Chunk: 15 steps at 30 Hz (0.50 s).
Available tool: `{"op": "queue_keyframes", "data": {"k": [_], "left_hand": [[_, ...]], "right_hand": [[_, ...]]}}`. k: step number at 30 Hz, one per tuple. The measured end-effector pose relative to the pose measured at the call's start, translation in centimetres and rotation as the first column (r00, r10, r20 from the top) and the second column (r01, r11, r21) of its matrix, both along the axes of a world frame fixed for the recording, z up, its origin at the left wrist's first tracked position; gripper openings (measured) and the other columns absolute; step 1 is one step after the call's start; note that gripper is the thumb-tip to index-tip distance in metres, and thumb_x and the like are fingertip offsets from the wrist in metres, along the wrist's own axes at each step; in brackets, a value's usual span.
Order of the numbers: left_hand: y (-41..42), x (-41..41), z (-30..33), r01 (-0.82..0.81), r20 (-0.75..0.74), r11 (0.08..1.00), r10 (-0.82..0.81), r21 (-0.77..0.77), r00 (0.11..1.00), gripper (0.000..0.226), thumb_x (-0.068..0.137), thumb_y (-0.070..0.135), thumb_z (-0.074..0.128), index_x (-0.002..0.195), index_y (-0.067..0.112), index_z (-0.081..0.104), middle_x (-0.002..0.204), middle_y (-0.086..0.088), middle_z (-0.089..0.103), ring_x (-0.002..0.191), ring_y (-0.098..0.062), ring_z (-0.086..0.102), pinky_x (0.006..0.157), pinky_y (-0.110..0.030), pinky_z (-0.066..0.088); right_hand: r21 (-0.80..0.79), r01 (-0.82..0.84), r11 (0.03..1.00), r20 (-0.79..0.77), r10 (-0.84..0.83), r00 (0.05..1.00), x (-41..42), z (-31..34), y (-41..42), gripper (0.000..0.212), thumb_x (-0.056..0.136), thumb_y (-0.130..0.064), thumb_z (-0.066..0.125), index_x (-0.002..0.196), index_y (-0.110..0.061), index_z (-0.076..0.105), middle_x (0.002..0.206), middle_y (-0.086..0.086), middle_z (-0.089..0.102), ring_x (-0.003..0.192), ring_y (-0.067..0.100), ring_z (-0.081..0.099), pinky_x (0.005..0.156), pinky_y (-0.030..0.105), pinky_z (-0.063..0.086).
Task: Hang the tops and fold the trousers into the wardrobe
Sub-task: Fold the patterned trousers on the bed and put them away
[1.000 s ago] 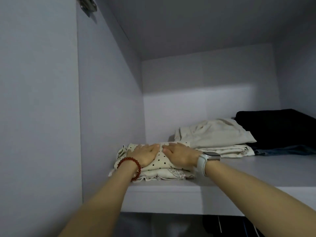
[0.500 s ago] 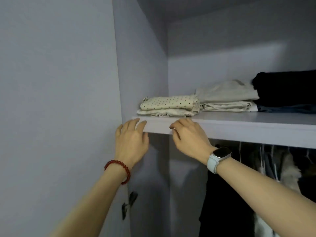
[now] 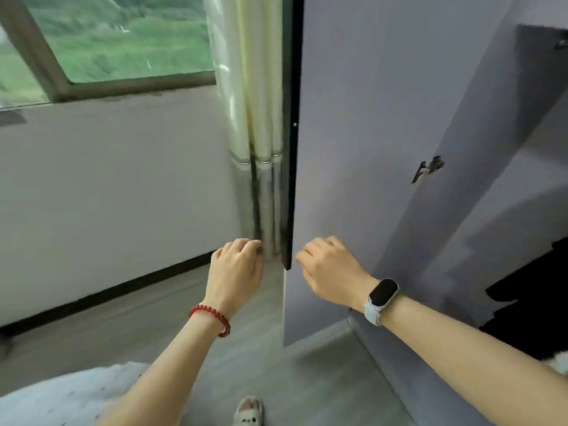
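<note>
head view: left hand (image 3: 235, 272) with red bead bracelet (image 3: 212, 318) out in front of the open wardrobe door (image 3: 353, 149), fingers loosely curled, grip released, nothing in it; right hand (image 3: 330, 270) with smartwatch (image 3: 381, 298) likewise, grip released, just right of the door's dark edge. dark clothing (image 3: 528, 305) inside the wardrobe at the right edge; window (image 3: 116, 35), curtain (image 3: 255, 87), grey floor (image 3: 307, 379) and a slipper (image 3: 249, 411) below.
</note>
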<state>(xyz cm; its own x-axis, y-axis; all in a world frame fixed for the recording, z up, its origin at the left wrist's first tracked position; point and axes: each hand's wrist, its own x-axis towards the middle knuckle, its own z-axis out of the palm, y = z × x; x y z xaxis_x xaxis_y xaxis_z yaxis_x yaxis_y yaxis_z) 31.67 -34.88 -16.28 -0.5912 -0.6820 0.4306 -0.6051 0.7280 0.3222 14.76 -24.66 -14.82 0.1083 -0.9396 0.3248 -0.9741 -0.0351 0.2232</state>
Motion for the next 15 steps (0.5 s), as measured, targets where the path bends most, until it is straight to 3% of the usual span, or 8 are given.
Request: {"op": "queue_keyframes", "data": {"k": [2,6,10,12,15], "left_hand": [[-1.6,5.5,-1.9,-0.128,0.047,0.99,0.125,0.065,0.991,0.026,0.071,0.014,0.057,0.094,0.011,0.068,0.087,-0.004,0.068,0.074,-0.029,0.065,0.068,-0.039,0.05],[-5.7,14.4,-3.6,-0.344,0.064,0.926,0.338,0.158,0.939,0.028,0.073,0.016,0.055,0.097,0.01,0.069,0.09,-0.006,0.069,0.075,-0.029,0.066,0.072,-0.04,0.05],[-11.6,22.4,-4.4,-0.507,0.068,0.837,0.505,0.206,0.861,0.033,0.078,0.019,0.05,0.103,0.008,0.068,0.095,-0.008,0.069,0.083,-0.03,0.065,0.077,-0.041,0.048],[-14.1,26.1,-4.6,-0.572,0.069,0.791,0.573,0.218,0.817,0.035,0.083,0.021,0.047,0.109,0.008,0.066,0.103,-0.009,0.067,0.092,-0.03,0.063,0.083,-0.041,0.045],[-17.1,31.6,-4.7,-0.66,0.069,0.707,0.667,0.253,0.742,0.03,0.091,0.017,0.052,0.118,0.01,0.061,0.116,-0.008,0.063,0.107,-0.028,0.057,0.091,-0.039,0.04]], "right_hand": [[0.073,-0.144,0.987,-0.017,0.145,0.989,5.2,-1.9,-3.4,0.003,0.063,-0.02,0.058,0.066,-0.02,0.061,0.063,-0.004,0.056,0.058,0.018,0.055,0.056,0.026,0.046],[0.18,-0.353,0.918,-0.005,0.359,0.933,13.3,-4.5,-11.0,0.017,0.054,-0.022,0.074,0.063,-0.02,0.059,0.061,-0.005,0.055,0.056,0.017,0.053,0.054,0.024,0.043],[0.241,-0.442,0.864,-0.008,0.457,0.889,20.5,-5.8,-19.9,0.023,0.05,-0.027,0.08,0.061,-0.022,0.06,0.059,-0.007,0.054,0.053,0.016,0.052,0.052,0.022,0.041],[0.232,-0.476,0.848,0.032,0.482,0.875,23.8,-5.9,-23.8,0.02,0.053,-0.025,0.079,0.062,-0.021,0.061,0.059,-0.007,0.054,0.053,0.016,0.052,0.052,0.022,0.039],[0.305,-0.515,0.801,0.152,0.493,0.856,28.9,-5.9,-29.3,0.006,0.079,-0.018,0.061,0.08,-0.013,0.064,0.075,0.001,0.06,0.069,0.024,0.056,0.063,0.032,0.042]]}}
